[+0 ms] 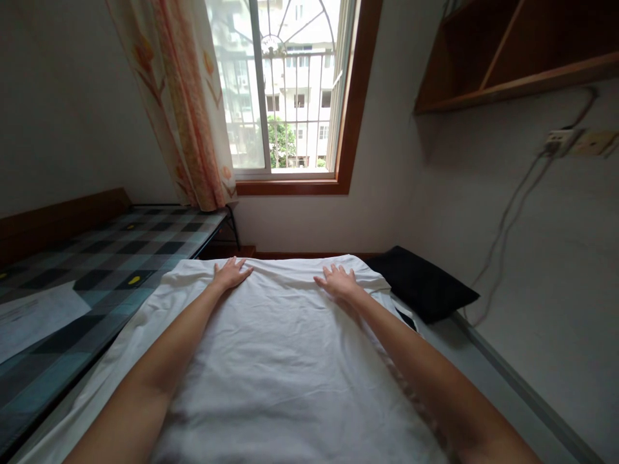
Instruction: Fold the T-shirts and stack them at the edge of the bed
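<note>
"White, softly creased cloth sheet lies nearest — gripped?"

"No: left hand and right hand rest palm-down near its far edge, unclenched, fingers spread, left fingertips slightly closer"

"Its run?"

"Back from both palms toward us — thin, matte; black, flat, cloth-like pad by its right corner"

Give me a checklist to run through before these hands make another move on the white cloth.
1. Left hand on the white cloth, near its far edge: ok.
2. Right hand on it too, fingers spread: ok.
3. Cloth smooth: not ok, creased.
4. Cloth's underside flat: cannot tell, hidden.
5. Paper off the cloth: ok, on the checked surface at left.
</note>
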Demonstrator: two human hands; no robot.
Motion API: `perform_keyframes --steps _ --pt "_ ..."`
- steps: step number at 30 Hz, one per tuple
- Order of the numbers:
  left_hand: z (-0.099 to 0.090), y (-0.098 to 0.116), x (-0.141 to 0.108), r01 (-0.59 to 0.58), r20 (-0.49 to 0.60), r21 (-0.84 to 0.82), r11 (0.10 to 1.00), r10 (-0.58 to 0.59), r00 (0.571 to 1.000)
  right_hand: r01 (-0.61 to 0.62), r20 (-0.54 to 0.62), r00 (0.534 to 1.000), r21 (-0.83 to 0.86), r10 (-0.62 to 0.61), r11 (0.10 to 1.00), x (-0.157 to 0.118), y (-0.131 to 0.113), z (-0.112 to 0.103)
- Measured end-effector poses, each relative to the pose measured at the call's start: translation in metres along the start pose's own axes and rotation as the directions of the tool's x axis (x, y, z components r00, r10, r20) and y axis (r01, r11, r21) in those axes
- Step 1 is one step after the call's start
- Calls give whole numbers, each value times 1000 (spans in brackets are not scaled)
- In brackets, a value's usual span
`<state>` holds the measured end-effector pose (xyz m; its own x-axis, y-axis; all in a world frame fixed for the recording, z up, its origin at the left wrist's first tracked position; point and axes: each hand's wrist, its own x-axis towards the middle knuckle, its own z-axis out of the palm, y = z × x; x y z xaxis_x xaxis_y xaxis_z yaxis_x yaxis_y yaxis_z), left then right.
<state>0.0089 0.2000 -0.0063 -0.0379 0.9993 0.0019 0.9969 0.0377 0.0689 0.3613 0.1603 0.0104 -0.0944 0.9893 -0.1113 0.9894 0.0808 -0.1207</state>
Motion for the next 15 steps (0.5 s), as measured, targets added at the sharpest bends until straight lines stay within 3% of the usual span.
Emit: perform_keyframes --steps 4,8,11,15 --pt "1 7 -7 -50 -114 -8 999 49 992 -2 24 1000 12 1 1000 4 1 9" --pt "2 18 -34 -192 -281 0 981 184 942 28 -19 999 29 -28 999 16 9 15" --pt "4 19 -61 -228 -277 10 974 222 935 42 -80 996 27 -40 999 17 11 16" --pt "9 6 -98 -241 -253 21 970 239 938 75 -200 977 -12 -76 997 4 5 15"
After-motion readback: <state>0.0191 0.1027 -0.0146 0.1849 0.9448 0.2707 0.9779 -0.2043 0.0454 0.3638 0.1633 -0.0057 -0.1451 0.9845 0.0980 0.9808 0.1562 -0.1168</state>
